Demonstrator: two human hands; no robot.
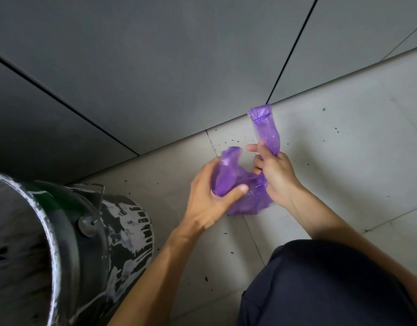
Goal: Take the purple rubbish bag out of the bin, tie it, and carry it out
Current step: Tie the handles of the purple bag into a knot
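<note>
The purple rubbish bag (252,196) hangs between both hands above the tiled floor, out of the bin. My left hand (210,201) grips one bunched end of the bag, thumb across it. My right hand (275,175) holds the other end, a long purple strip (266,128) that sticks up past the fingers. The bin (68,250), black with white paint smears, stands at the lower left with its rim toward me.
A grey panelled wall (179,67) rises behind the floor edge. The pale floor tiles (344,149) are dotted with small dark crumbs. My knee in dark trousers (325,285) fills the lower right.
</note>
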